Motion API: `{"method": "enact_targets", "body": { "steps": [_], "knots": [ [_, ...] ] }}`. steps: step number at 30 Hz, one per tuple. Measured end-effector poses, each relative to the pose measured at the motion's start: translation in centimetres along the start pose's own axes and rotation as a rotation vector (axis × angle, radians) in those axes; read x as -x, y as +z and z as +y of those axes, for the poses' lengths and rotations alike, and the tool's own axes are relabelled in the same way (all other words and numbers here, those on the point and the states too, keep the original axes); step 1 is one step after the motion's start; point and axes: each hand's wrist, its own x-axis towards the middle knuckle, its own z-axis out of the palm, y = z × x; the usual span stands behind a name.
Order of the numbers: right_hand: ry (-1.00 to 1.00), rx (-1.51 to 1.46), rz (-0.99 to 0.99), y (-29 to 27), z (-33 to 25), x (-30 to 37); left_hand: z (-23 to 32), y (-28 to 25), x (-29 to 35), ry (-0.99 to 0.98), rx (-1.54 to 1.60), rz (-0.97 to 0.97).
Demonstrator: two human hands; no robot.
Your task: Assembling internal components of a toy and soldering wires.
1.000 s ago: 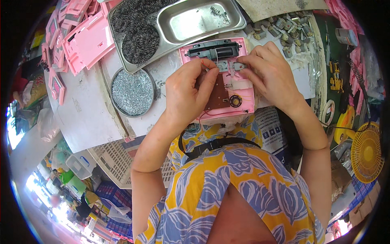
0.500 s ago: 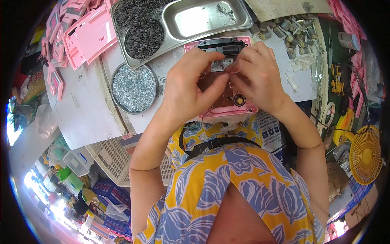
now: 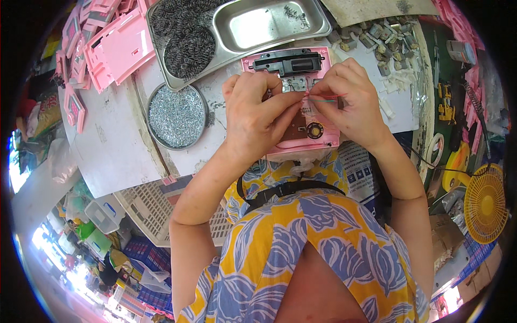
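Observation:
A pink plastic casing (image 3: 329, 54) lies on the table before me. It carries a black plastic mechanism (image 3: 297, 64) at its far end, a brown board (image 3: 292, 132) and a round black part with a yellowish centre (image 3: 315, 130). Above its middle my left hand (image 3: 260, 110) is closed, thumb and forefinger pinched at thin wires. My right hand (image 3: 351, 102) pinches the same thin wires (image 3: 329, 98), red and green, whose strands cross its fingers. Both sets of fingertips almost meet. Exactly how the wires pass between them is too small to tell.
Left of the casing stands a round tin (image 3: 177, 116) of small silvery metal pieces. Behind it a metal tray (image 3: 237, 48) holds dark springs. Small motors (image 3: 377, 46) pile at the far right, pink plastic parts (image 3: 116, 51) at the far left. A yellow fan (image 3: 486, 204) sits right.
The casing has shifted slightly left. Both hands have drawn lower and to the side, uncovering the black mechanism. Red and green strands now show at my right fingers.

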Motion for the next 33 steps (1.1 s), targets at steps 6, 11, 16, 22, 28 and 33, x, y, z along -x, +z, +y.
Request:
{"method": "enact_targets", "body": {
  "steps": [6, 11, 16, 22, 28, 33],
  "knots": [
    [-0.042, 0.097, 0.0, 0.5, -0.8, -0.4, -0.6, 0.4, 0.2, -0.071, 0.069, 0.074],
    [-0.065, 0.117, -0.007, 0.8, -1.0, -0.8, -0.7, 0.0, 0.4, -0.066, 0.1, 0.029],
    [-0.09, 0.089, 0.033, 0.6, -0.4, -0.4, -0.7, -1.1, 1.5, 0.219, 0.013, -0.071],
    [-0.002, -0.104, 0.017, -1.0, -0.9, 0.4, -0.7, -1.1, 2.8, -0.239, -0.277, 0.07],
    [-0.056, -0.228, -0.025, -1.7, -1.0, 0.9, 3.7, -0.6, 0.2, -0.159, 0.363, 0.075],
    [-0.17, -0.177, 0.026, -2.6, 0.3, 1.0, 2.4, -0.9, -2.8, -0.335, 0.537, -0.458]
  ]
}}
